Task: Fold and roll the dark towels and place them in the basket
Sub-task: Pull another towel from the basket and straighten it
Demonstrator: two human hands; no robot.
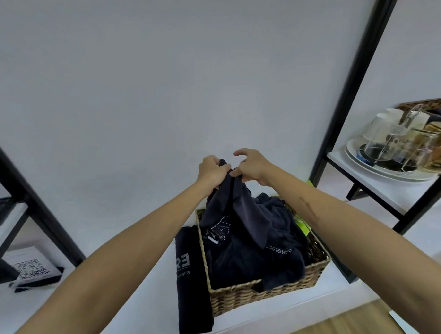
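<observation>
A woven wicker basket point(239, 297) stands on a white shelf, heaped with several loose dark towels point(248, 259) that carry white printed lettering. Both hands are raised above the basket at the top of one dark grey towel point(240, 210), which hangs down into the heap. My left hand point(211, 172) grips its upper edge. My right hand point(252, 167) pinches the same edge right beside it, index finger lifted. A folded dark towel point(189, 279) with white letters lies flat on the shelf, touching the basket's left side.
A black metal rack frame point(343, 101) rises right of the basket; its shelf holds white plates point(381, 168) and glass jars point(402, 142). A yellow-green tag point(302, 227) sticks out at the basket's right rim. A QR-code card point(31, 271) lies at left. Wooden floor shows below.
</observation>
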